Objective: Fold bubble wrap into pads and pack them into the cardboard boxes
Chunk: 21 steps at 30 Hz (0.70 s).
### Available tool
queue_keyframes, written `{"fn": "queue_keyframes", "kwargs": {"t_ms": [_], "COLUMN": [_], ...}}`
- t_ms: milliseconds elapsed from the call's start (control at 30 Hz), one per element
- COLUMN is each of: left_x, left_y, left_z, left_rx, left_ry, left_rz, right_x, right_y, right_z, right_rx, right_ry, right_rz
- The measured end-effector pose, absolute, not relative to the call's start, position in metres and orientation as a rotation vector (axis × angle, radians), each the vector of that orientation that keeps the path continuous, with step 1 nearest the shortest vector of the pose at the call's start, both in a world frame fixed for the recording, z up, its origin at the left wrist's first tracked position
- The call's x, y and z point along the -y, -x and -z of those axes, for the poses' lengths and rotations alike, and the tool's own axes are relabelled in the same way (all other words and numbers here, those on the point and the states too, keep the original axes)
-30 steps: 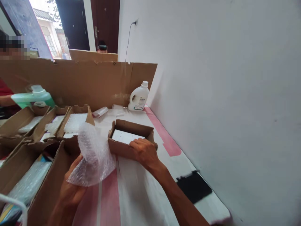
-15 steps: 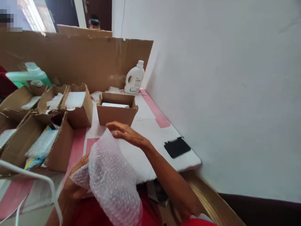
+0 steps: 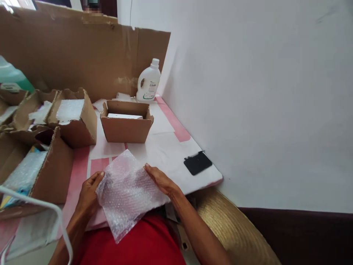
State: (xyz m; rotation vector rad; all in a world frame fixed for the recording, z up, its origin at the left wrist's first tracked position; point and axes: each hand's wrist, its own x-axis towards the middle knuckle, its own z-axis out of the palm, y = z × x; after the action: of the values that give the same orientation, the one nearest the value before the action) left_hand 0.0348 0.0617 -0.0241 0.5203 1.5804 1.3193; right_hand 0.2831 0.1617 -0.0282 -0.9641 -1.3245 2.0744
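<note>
A clear piece of bubble wrap (image 3: 128, 193) spreads out at the front edge of the table, between my two hands. My left hand (image 3: 89, 189) pinches its left edge, thumb on top. At its upper right edge my right hand (image 3: 160, 179) grips the wrap, with the fingertips partly hidden. One corner of the wrap hangs down over my red clothing. Beyond my hands stands an open cardboard box (image 3: 125, 131) with a white flat item (image 3: 124, 116) inside.
Several open cardboard boxes (image 3: 82, 129) with bubble-wrapped items stand at the left. A white jug (image 3: 149, 84) is at the back, before a cardboard panel (image 3: 74, 55). A black flat object (image 3: 198, 163) lies at the right. A white curved tube (image 3: 35, 204) crosses the lower left.
The bubble wrap was raised and bulging; now it lies lower and flatter. My right hand has come down to its right edge. The view has shifted right and down.
</note>
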Motion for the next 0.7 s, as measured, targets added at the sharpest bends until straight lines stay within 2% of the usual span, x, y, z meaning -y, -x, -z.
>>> {"fn": "queue_keyframes", "kwargs": {"t_ms": [133, 233, 333, 433, 500, 567, 700], "left_x": [-0.055, -0.048, -0.041, -0.036, -0.034, -0.032, -0.029], "left_y": [-0.025, -0.019, -0.025, -0.047, -0.064, -0.077, -0.079], "left_z": [0.034, 0.034, 0.028, 0.025, 0.033, 0.049, 0.087], "left_rx": [-1.736, -2.054, -2.269, -2.178, -2.096, -2.065, -2.066], "left_ry": [-0.596, -0.882, -1.43, -1.946, -2.145, -2.267, -2.445], "left_rz": [-1.31, -1.357, -1.397, -1.296, -1.14, -0.955, -0.779], "right_x": [-0.162, -0.154, -0.141, -0.126, -0.118, -0.113, -0.118], "right_y": [-0.291, -0.299, -0.309, -0.305, -0.289, -0.263, -0.219], "right_z": [0.043, 0.051, 0.048, 0.033, 0.024, 0.023, 0.046], "right_rx": [1.508, 1.658, 1.85, 1.945, 2.006, 2.208, 2.617], "right_ry": [1.014, 1.158, 1.385, 1.612, 1.551, 1.286, 0.8], "right_rz": [-1.998, -1.729, -1.303, -0.62, -0.275, -0.223, -0.359]}}
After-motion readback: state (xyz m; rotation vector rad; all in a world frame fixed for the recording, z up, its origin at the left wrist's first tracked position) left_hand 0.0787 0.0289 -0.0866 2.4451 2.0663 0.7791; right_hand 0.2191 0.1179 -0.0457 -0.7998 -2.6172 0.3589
